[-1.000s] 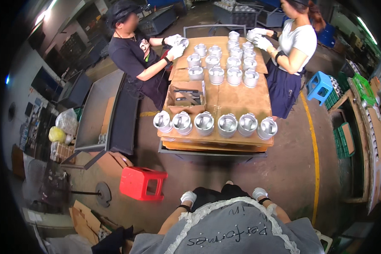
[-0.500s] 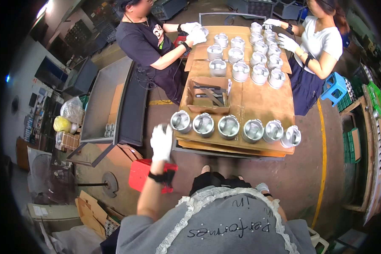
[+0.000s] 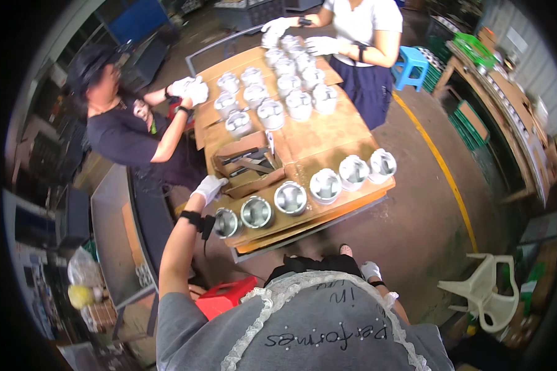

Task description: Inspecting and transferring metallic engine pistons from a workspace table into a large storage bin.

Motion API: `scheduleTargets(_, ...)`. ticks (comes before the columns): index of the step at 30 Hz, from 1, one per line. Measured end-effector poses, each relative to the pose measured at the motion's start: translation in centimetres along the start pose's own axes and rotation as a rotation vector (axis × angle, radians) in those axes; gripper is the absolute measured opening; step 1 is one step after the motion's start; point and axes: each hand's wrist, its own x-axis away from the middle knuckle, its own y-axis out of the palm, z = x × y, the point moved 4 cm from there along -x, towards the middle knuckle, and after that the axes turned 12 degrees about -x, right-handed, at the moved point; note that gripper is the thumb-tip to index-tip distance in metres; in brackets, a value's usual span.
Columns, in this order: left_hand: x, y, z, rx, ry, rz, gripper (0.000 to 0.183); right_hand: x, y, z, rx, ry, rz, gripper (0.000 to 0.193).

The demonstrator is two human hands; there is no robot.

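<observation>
My gloved left hand (image 3: 208, 188) reaches over the table's left edge, beside the near-left corner of an open cardboard box (image 3: 249, 185). Its fingers point toward the box, and no object shows in them. Dark flat bar-like tools (image 3: 249, 162) lie in the box. Along the table's near edge stands a row of silver metal pistons (image 3: 291, 198), the leftmost piston (image 3: 227, 223) just below my left wrist. My gloved right hand (image 3: 370, 271) hangs low at my right side, away from the table; its fingers are too small to make out.
More pistons (image 3: 270, 114) stand on the far part of the cardboard-covered table (image 3: 315, 139). A co-worker in black (image 3: 124, 123) is at the left, another in white (image 3: 368, 31) at the far side. A red bin (image 3: 226, 298), a white plastic chair (image 3: 489, 290) and a blue stool (image 3: 413, 67) stand around.
My view has turned right, so the table appears tilted and shifted left. My left hand has moved from beside the table's near-left corner forward to the cardboard box. My right hand still hangs low.
</observation>
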Motion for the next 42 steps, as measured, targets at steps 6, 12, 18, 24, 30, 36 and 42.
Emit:
scheduleTargets(6,-2.0,1.5,9.3,0.434,0.098,-0.143,0.036,-3.8,6.4,17.5,0.099,0.199,0.060,0.031)
scheduleTargets(12,-7.2,4.5,21.0,0.246,0.369,-0.042,0.039,0.1,-0.3,11.0,-0.011,0.097,0.091,0.032)
scheduleTargets(18,-9.2,7.2,25.8,0.200,0.254,0.077,0.039,-0.6,-7.1,7.9,-0.144,-0.061,0.097,0.031)
scheduleTargets(24,4.6,1.7,21.8,-0.278,0.019,0.457,0.043,-4.9,-13.2,1.8,-0.658,-0.217,-0.127,0.024)
scheduleTargets(30,17.8,2.8,11.1,-0.276,-0.303,0.519,0.033,1.9,-17.5,-17.6,-0.554,-0.611,-0.367,0.027)
scheduleTargets(36,14.9,8.4,9.6,-0.288,-0.136,0.386,0.030,8.4,-13.4,-26.5,-0.526,-0.831,-0.452,0.031)
scheduleTargets(42,11.0,9.8,9.3,-0.478,-0.288,0.442,0.045,14.5,-8.6,-27.9,-0.491,-0.864,-0.232,0.029)
